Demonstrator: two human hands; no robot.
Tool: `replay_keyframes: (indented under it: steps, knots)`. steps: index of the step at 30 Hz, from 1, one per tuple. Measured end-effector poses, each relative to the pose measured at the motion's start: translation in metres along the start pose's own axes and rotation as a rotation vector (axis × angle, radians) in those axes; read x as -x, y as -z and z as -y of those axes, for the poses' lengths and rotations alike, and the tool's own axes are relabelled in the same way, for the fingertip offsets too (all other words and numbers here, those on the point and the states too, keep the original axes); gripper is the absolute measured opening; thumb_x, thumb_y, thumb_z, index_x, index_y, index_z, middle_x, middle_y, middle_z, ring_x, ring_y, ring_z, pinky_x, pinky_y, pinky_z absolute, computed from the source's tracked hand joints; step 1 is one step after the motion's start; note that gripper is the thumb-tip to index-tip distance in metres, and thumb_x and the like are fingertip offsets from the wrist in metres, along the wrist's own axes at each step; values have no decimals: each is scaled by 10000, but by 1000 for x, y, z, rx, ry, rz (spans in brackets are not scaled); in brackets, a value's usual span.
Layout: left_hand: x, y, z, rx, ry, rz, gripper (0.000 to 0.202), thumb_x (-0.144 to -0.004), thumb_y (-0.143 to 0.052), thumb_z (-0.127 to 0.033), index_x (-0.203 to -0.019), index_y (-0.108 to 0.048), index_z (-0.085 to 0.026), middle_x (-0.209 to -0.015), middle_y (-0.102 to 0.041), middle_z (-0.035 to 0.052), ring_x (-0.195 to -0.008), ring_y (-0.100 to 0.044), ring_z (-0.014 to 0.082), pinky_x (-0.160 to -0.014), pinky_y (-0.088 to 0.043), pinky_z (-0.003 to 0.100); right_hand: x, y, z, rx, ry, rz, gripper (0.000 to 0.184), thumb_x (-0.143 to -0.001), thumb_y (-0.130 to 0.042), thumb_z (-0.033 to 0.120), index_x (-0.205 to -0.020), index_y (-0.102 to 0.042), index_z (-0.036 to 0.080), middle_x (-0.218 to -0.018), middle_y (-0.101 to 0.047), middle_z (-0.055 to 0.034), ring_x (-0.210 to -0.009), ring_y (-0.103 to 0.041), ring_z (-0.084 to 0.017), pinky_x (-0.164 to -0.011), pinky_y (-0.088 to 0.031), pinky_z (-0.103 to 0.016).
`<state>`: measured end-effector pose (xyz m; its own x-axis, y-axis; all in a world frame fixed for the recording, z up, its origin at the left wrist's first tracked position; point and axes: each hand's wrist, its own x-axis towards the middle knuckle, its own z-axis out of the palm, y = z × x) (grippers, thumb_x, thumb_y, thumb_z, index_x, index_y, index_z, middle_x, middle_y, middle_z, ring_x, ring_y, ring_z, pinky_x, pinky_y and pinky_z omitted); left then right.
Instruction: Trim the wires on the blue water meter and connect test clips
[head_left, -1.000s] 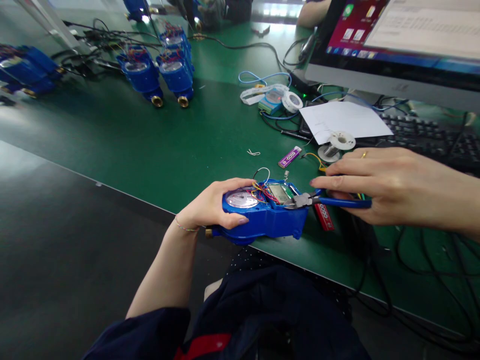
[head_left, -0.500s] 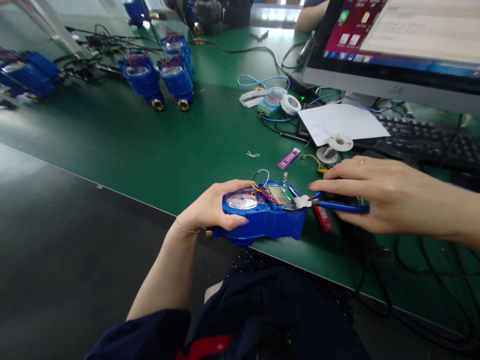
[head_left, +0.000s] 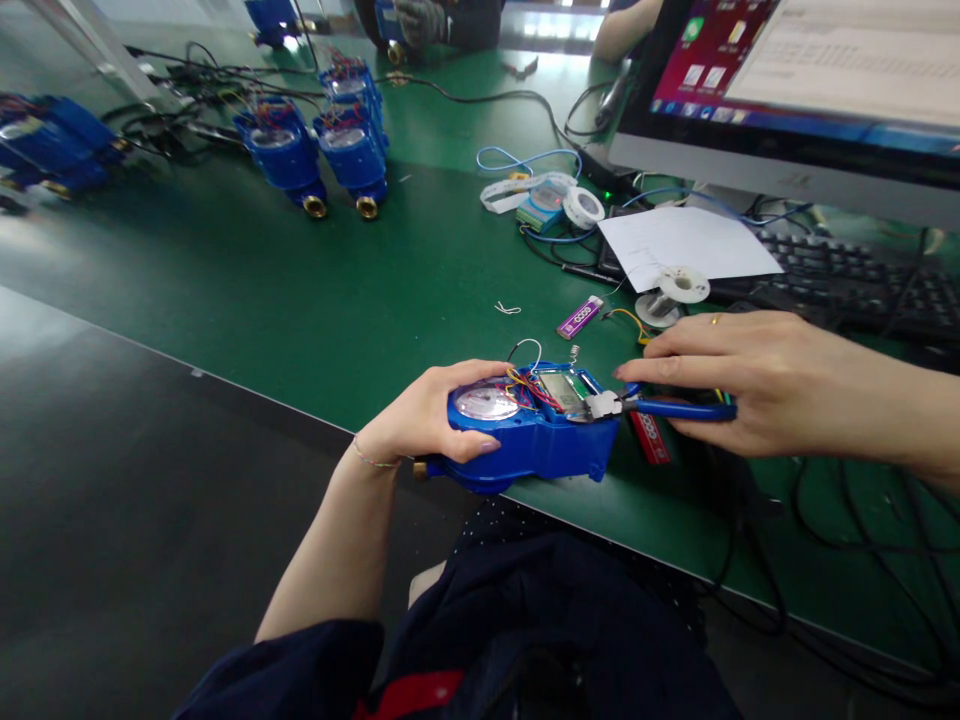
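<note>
A blue water meter [head_left: 536, 440] lies at the near edge of the green table [head_left: 315, 300], its top uncovered, showing a round dial, a small display and coloured wires. My left hand [head_left: 424, 415] grips its left end, thumb on the front side. My right hand [head_left: 757, 380] holds blue-handled cutting pliers [head_left: 660, 407], whose metal jaws rest at the meter's right end beside the display. A red battery [head_left: 649, 437] lies on the table under the pliers.
A purple battery [head_left: 579, 316], a solder spool [head_left: 671, 290], white paper [head_left: 686, 245], tape rolls [head_left: 583, 206] and a keyboard [head_left: 847, 280] lie beyond my hands. A monitor [head_left: 795, 90] stands at right. Several blue meters [head_left: 322, 145] and cables sit at far left. Another person's arm [head_left: 622, 28] shows at the back.
My hands, the meter and the pliers hold nearly the same pose; the view shifts only slightly.
</note>
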<state>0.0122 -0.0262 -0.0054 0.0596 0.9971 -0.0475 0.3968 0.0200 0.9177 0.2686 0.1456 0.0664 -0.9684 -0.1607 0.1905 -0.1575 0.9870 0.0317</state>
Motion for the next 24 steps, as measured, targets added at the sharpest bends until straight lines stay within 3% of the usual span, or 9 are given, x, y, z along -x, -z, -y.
replay_keyframes:
  steps: [4,8,17,24]
  knots:
    - [-1,0,-1,0,4,4,783,-561,-752,-520,-1223,-579,-139,-1241,-621,118,-1063,-610,289,-992,-474,408,5,-1,8,93,20,-36,260,-888,-485,214,-1081,-623,106,-927,-636,-128,-766,-617,-227,-665,-554,-370]
    - [-1,-1,-1,-8,4,8,772,-559,-756,-506,-1221,-581,-150,-1246,-619,116,-1082,-603,293,-988,-476,405,7,-4,10,50,-24,-34,285,-865,-526,237,-1100,-622,106,-961,-618,-141,-821,-604,-248,-700,-552,-408]
    - [0,-1,0,14,0,1,762,-561,-763,-511,-1213,-586,-159,-1228,-631,108,-1057,-617,292,-975,-491,416,3,-3,2,-73,-43,43,281,-923,-447,263,-1076,-647,137,-934,-655,-108,-748,-640,-190,-645,-552,-320]
    - [0,0,2,4,7,4,773,-563,-759,-509,-1224,-578,-151,-1239,-625,107,-1061,-616,288,-986,-481,395,10,-5,11,92,3,-33,268,-876,-452,188,-1076,-609,101,-913,-648,-112,-747,-619,-208,-639,-541,-330]
